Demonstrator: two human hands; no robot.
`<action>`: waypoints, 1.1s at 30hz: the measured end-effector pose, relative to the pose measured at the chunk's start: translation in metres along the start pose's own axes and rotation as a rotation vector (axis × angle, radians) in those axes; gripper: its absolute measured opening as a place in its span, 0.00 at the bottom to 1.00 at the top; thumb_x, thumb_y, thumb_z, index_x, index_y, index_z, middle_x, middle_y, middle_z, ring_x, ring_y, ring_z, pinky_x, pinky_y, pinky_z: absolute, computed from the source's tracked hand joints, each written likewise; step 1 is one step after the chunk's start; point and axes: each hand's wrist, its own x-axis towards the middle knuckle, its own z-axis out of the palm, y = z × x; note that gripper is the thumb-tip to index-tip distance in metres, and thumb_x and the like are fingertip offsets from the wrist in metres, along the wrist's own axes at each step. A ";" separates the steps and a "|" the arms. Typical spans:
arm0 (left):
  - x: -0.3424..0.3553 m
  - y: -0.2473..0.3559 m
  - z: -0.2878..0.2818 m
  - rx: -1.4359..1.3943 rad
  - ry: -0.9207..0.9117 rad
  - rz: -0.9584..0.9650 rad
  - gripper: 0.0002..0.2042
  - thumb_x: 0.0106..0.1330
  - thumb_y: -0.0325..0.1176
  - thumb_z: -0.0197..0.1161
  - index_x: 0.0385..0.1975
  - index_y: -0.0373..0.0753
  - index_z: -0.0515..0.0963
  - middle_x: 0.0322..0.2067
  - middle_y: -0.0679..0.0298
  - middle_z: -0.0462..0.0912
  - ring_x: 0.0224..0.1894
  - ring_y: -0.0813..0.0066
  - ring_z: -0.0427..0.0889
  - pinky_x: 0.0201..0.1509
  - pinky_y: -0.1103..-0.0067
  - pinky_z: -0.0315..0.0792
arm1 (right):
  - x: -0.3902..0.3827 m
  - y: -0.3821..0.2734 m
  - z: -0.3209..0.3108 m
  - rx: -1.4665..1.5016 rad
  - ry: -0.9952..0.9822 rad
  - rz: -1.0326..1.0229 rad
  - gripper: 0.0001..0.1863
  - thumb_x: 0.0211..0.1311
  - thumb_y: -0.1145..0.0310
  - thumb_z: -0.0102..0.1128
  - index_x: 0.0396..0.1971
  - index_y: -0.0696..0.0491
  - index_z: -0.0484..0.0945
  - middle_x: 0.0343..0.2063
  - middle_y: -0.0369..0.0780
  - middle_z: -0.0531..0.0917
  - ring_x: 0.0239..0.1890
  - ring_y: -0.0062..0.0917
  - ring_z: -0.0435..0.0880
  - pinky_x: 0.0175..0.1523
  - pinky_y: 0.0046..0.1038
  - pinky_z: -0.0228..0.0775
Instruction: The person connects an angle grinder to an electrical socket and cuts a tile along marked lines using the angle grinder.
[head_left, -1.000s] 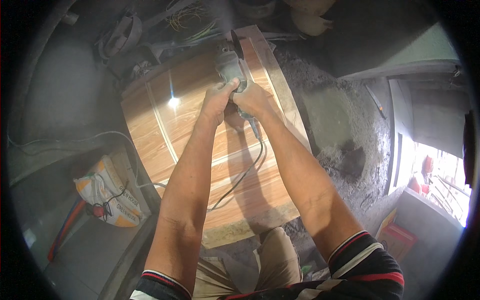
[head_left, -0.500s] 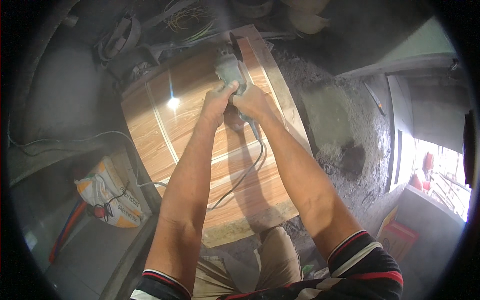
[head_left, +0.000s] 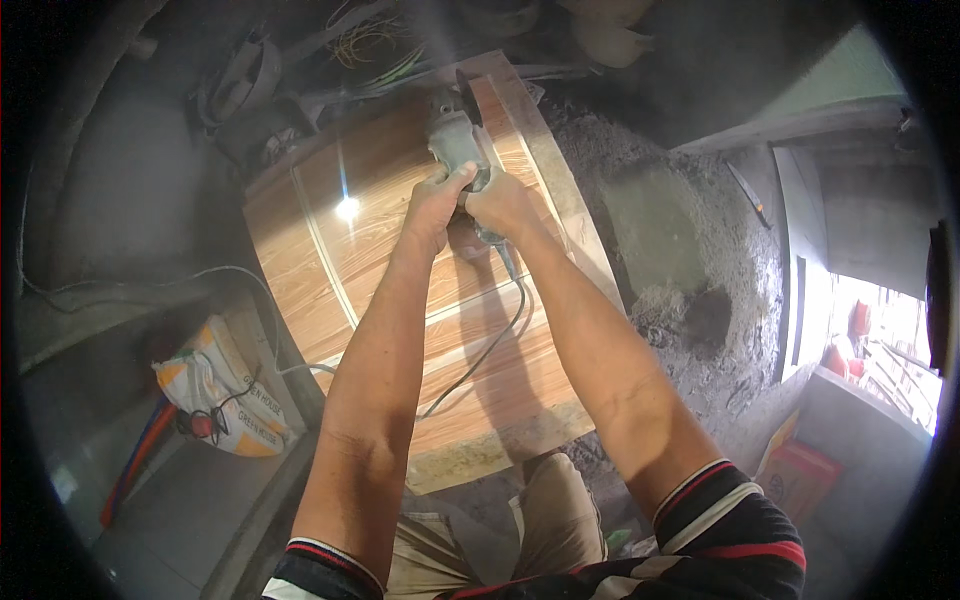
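Observation:
Both my hands grip a grey, dust-covered angle grinder (head_left: 457, 140) over the far part of a wood-patterned panel (head_left: 390, 260) with pale strips across it. My left hand (head_left: 434, 205) is closed on the left side of the tool's body, thumb on top. My right hand (head_left: 502, 203) wraps round its rear end from the right. The dark disc (head_left: 467, 95) stands edge-on at the far end, by the panel's right-hand pale strip; dust blurs whether it touches. A dark power cord (head_left: 510, 300) runs from the grinder back over the panel toward my left forearm.
Dust hangs in the air. Rough wet-looking cement (head_left: 660, 240) lies right of the panel, with a thin-bladed tool (head_left: 748, 195) beyond it. A white and orange sack (head_left: 235, 400) lies at the left, near a pale cable (head_left: 220, 268). A red box (head_left: 800, 475) stands at the lower right.
The grinder and both hands hold nearly the same place on the panel. The dust looks slightly thicker around the far end, and the view has shifted very little.

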 end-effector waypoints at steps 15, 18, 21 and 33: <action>-0.017 -0.005 0.005 -0.011 -0.027 -0.004 0.22 0.69 0.48 0.73 0.53 0.36 0.83 0.41 0.63 0.87 0.43 0.75 0.82 0.52 0.75 0.73 | -0.013 0.009 -0.001 -0.049 -0.014 0.054 0.35 0.50 0.52 0.75 0.49 0.67 0.81 0.49 0.62 0.86 0.56 0.52 0.86 0.60 0.43 0.77; -0.016 -0.007 0.006 0.041 -0.004 -0.061 0.24 0.68 0.49 0.73 0.51 0.34 0.83 0.40 0.62 0.87 0.42 0.75 0.82 0.51 0.75 0.73 | -0.015 0.012 -0.002 -0.023 -0.008 0.052 0.34 0.49 0.53 0.75 0.48 0.67 0.82 0.48 0.62 0.86 0.55 0.52 0.86 0.60 0.42 0.77; -0.015 -0.008 0.002 0.024 -0.019 -0.033 0.25 0.68 0.50 0.74 0.50 0.32 0.83 0.39 0.62 0.87 0.39 0.75 0.82 0.50 0.75 0.73 | -0.014 0.010 0.000 -0.029 -0.009 0.037 0.34 0.49 0.53 0.74 0.48 0.67 0.81 0.48 0.62 0.86 0.55 0.52 0.86 0.60 0.43 0.77; -0.012 -0.014 0.005 0.043 -0.003 -0.004 0.23 0.69 0.49 0.73 0.49 0.33 0.85 0.39 0.61 0.88 0.41 0.73 0.84 0.51 0.74 0.74 | -0.018 0.012 -0.004 -0.036 -0.010 0.047 0.32 0.50 0.54 0.73 0.48 0.66 0.82 0.47 0.60 0.87 0.54 0.51 0.87 0.59 0.42 0.78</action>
